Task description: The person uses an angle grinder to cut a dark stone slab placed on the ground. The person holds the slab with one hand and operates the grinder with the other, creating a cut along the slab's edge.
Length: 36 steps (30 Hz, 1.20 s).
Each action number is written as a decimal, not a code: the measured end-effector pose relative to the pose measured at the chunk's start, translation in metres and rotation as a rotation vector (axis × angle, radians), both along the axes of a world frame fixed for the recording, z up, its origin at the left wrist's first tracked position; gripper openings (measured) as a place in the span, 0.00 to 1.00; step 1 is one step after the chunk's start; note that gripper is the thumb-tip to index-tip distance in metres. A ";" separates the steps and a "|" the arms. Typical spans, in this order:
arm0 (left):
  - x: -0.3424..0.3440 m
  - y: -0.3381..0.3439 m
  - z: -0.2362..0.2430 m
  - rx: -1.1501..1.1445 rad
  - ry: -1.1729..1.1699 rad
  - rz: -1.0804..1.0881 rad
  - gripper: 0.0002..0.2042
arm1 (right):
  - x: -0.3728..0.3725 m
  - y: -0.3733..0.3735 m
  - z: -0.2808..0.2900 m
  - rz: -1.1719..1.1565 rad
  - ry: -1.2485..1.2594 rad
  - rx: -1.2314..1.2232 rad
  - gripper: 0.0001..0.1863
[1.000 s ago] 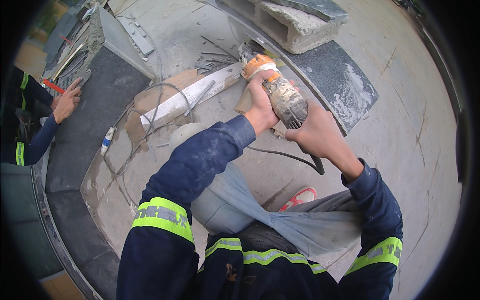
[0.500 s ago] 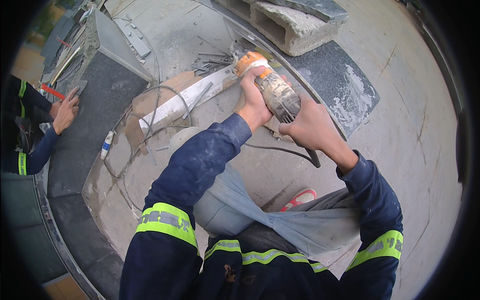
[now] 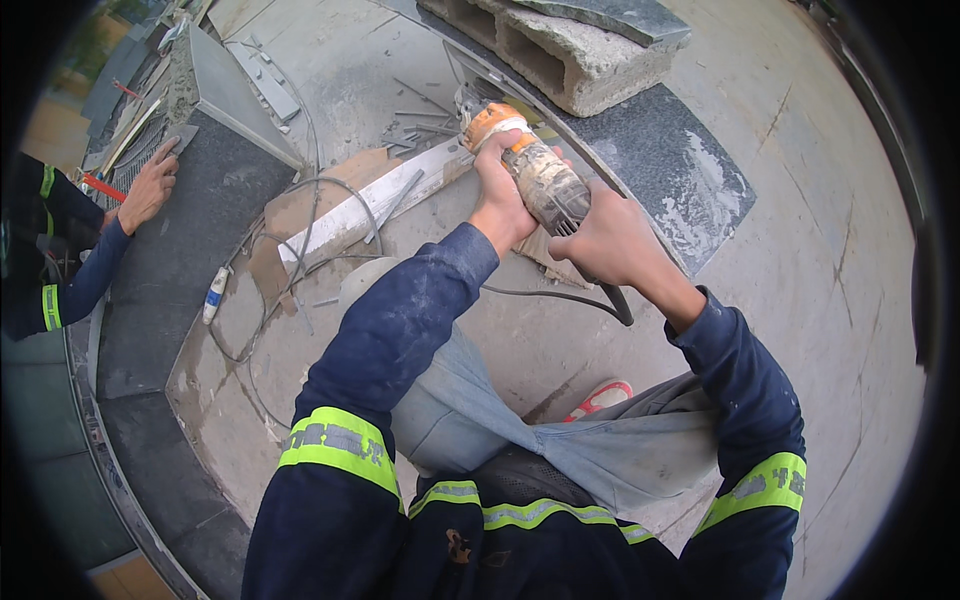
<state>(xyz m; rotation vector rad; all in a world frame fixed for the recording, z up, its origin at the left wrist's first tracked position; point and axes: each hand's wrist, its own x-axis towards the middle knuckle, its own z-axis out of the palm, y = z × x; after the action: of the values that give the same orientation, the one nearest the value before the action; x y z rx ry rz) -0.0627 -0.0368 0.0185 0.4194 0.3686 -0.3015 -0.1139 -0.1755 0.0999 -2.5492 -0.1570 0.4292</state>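
An orange power tool (image 3: 530, 165), apparently an angle grinder caked in pale dust, slants away from me, its head against the edge of a speckled dark stone slab (image 3: 705, 190). My left hand (image 3: 498, 195) is closed around its front body just behind the orange housing. My right hand (image 3: 605, 245) is closed on the rear end, where a black cable trails out. The tool's disc is mostly hidden. Beneath and left of it lie a white-coated board (image 3: 340, 215), brown cardboard and grey offcuts.
A concrete block (image 3: 610, 80) rests on the slab. At left, a co-worker's hand (image 3: 150, 185) holds a flat grey piece on a dark stone ledge (image 3: 190, 240), near a red-handled tool. Looped cables with a white-and-blue connector (image 3: 215, 295) lie on the concrete floor (image 3: 820, 380).
Both my hands have shifted the tool slightly forward and left, still gripping it. The co-worker's hand has moved a little to the right and up along the ledge.
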 end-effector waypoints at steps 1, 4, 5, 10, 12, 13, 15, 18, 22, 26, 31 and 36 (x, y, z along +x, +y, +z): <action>0.000 0.000 0.000 0.004 0.001 -0.001 0.26 | 0.000 0.000 0.000 0.002 -0.007 0.002 0.31; -0.001 0.000 0.000 0.002 0.004 -0.002 0.26 | -0.002 -0.002 -0.001 0.006 -0.019 0.018 0.31; -0.003 -0.001 0.001 0.000 0.001 -0.005 0.26 | -0.004 -0.003 -0.001 0.006 -0.021 0.025 0.31; -0.010 -0.003 0.002 -0.009 -0.012 -0.015 0.26 | -0.012 -0.005 0.001 0.001 -0.031 0.035 0.32; -0.014 -0.005 0.004 -0.020 -0.005 -0.019 0.26 | -0.015 -0.006 0.002 0.000 -0.026 0.041 0.32; -0.015 -0.005 0.005 -0.025 -0.001 -0.021 0.26 | -0.017 -0.007 0.004 0.000 -0.015 0.044 0.32; -0.018 -0.006 0.006 -0.033 -0.003 -0.032 0.26 | -0.020 -0.008 0.006 -0.003 0.001 0.056 0.31; -0.022 -0.008 0.006 -0.062 -0.005 -0.051 0.26 | -0.025 -0.011 0.007 -0.012 0.013 0.068 0.30; -0.027 -0.010 0.007 -0.062 -0.024 -0.064 0.26 | -0.030 -0.012 0.010 -0.019 0.021 0.055 0.29; -0.031 -0.013 0.009 -0.048 -0.007 -0.069 0.26 | -0.036 -0.015 0.010 -0.028 0.012 0.051 0.29; -0.040 -0.018 0.017 0.017 0.018 -0.057 0.26 | -0.042 -0.018 0.012 -0.023 0.011 0.050 0.30; -0.042 -0.018 0.011 -0.033 -0.011 -0.100 0.26 | -0.048 -0.020 0.014 -0.037 0.030 0.053 0.30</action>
<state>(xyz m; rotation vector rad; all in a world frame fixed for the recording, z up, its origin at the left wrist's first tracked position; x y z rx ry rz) -0.1048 -0.0549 0.0293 0.4078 0.3317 -0.4016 -0.1621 -0.1951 0.1141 -2.4880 -0.1087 0.4430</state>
